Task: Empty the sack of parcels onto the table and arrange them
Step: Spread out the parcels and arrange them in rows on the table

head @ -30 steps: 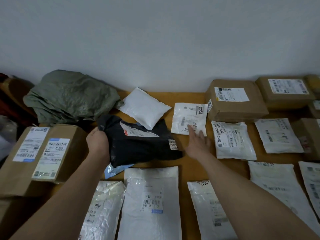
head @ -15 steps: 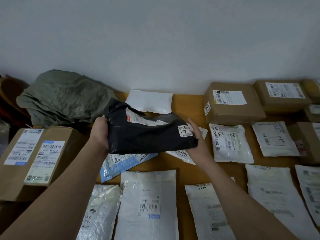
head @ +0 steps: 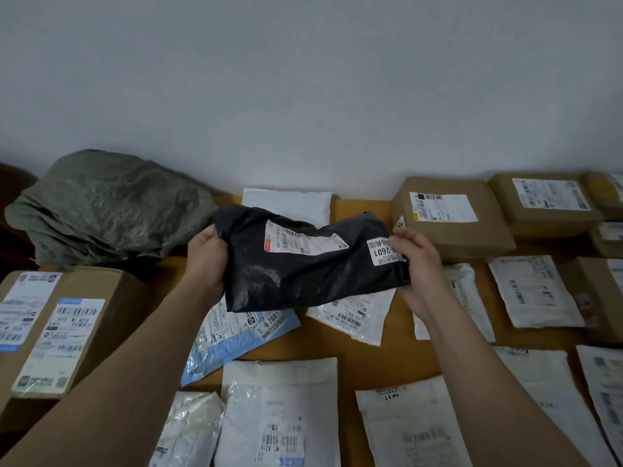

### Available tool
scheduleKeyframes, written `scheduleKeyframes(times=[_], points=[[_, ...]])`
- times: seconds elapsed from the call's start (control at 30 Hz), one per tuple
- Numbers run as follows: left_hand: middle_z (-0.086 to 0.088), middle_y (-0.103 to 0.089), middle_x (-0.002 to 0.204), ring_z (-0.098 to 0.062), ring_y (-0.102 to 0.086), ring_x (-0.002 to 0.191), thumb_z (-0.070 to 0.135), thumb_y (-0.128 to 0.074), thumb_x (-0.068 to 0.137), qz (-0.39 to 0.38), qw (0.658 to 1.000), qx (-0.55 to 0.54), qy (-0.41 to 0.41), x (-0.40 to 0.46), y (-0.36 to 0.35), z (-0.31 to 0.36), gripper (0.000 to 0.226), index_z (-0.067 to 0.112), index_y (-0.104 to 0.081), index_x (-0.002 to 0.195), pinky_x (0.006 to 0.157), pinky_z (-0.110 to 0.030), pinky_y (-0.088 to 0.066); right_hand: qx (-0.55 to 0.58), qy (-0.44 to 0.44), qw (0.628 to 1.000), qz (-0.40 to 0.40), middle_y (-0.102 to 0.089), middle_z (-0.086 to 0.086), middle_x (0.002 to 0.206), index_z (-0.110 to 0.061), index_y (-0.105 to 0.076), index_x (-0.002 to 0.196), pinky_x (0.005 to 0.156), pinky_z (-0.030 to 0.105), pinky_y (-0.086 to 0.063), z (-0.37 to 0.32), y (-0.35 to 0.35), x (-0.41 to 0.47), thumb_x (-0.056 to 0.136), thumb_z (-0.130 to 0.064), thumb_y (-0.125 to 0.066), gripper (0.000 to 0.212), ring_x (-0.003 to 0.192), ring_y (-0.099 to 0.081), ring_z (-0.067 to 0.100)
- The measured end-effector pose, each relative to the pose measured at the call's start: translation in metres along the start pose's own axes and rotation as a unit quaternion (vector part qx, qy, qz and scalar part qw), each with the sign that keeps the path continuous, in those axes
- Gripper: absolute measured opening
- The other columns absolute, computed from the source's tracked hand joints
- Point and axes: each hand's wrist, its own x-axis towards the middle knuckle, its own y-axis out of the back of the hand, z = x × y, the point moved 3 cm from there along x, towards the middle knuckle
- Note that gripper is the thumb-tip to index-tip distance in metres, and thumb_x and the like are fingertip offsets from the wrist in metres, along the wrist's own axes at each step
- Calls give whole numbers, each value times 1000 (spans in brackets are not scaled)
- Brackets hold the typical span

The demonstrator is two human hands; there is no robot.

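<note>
A parcel-sorting spot in a plain room: a wooden table (head: 364, 362) against a bare white wall (head: 303, 79) holds labelled mailers (head: 279, 409), cardboard boxes (head: 448, 214) and a green sack (head: 108, 207).

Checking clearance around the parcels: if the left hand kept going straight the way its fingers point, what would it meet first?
Probably the white padded mailer by the wall, beyond the black parcel the left hand grips; depth is unclear.

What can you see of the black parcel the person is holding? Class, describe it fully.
The black parcel is a soft, crinkled plastic mailing bag, bulging and slightly dusty. A long white shipping label runs across its top face, and a smaller white sticker reading 2601 sits near its right end. It is held above the table, roughly level, with the left hand gripping its left end and the right hand pinching its right end. Pale parcels lie below it.
</note>
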Motion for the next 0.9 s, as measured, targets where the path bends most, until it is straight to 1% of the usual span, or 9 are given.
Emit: scheduleKeyframes(times=[0.13, 0.2, 0.27, 0.33, 0.4, 0.5, 0.67, 0.77, 0.9], points=[[-3, -58, 81, -18, -54, 73, -13, -42, 86, 58, 997, -41, -40, 26, -6, 7, 36, 19, -56, 75, 62, -30, -47, -111, 149, 979, 79, -68, 1, 107, -22, -65, 96, 78, 27, -55, -7, 1, 24, 91, -7, -63, 16, 98, -65, 13], [-9, -63, 111, -16, -57, 85, -2, -51, 92, 121, 991, -49, -32, 44, -4, 1, 22, 12, -61, 106, 75, -28, -48, -272, 241, 924, 115, -59, -3, 120, -25, -63, 109, 97, 28, -47, -6, -3, 35, 93, -12, -60, 20, 115, -53, 9], [-18, -56, 131, -13, -51, 74, 7, -48, 94, 152, 987, -29, 39, 56, -3, -16, 33, 6, -54, 126, 74, -30, -43, -415, 302, 847, 138, -49, -1, 128, -22, -61, 112, 106, 28, -36, 4, -10, 37, 90, -8, -59, 27, 124, -38, 11], [-17, -53, 133, -12, -50, 71, 6, -42, 94, 120, 985, -39, 116, 62, -9, -38, 28, 3, -55, 119, 82, -31, -42, -494, 302, 811, 79, -42, -2, 137, -23, -66, 102, 108, 24, -25, 23, -20, 38, 87, -5, -60, 24, 131, -27, 13], [-10, -54, 119, -20, -58, 101, 2, -38, 95, 64, 980, -68, 178, 57, -23, -55, 17, 8, -53, 95, 97, -31, -41, -573, 275, 772, -11, -30, -7, 152, -26, -71, 88, 113, 28, -18, 49, -27, 43, 85, -9, -62, 19, 142, -15, 17], [-9, -50, 120, -26, -44, 132, 3, -35, 98, 10, 970, -143, 197, 54, -43, -66, 21, 7, -54, 105, 108, -34, -37, -654, 203, 725, -72, 1, -14, 161, -32, -72, 99, 118, 42, -11, 76, -29, 56, 90, -19, -60, 20, 148, 6, 20], [-11, -45, 138, -28, -39, 134, -1, -34, 95, -1, 952, -232, 197, 63, -54, -62, 45, 12, -46, 137, 112, -42, -34, -691, 158, 701, -81, 15, -15, 159, -28, -54, 134, 118, 49, -16, 91, -26, 68, 94, -25, -55, 40, 147, 9, 25], [-7, -51, 136, -24, -46, 129, 0, -33, 93, 0, 946, -253, 202, 68, -54, -63, 50, 11, -45, 140, 107, -35, -37, -695, 148, 698, -85, 18, -16, 159, -23, -42, 144, 116, 49, -25, 95, -23, 71, 96, -25, -51, 48, 147, 7, 27], [-2, -62, 102, -15, -57, 104, 4, -38, 95, 45, 951, -255, 167, 61, -54, -63, 36, 7, -56, 126, 104, -28, -37, -672, 176, 713, -96, 14, -15, 159, -16, -33, 148, 118, 40, -24, 97, -20, 69, 96, -20, -51, 54, 147, 1, 26]])
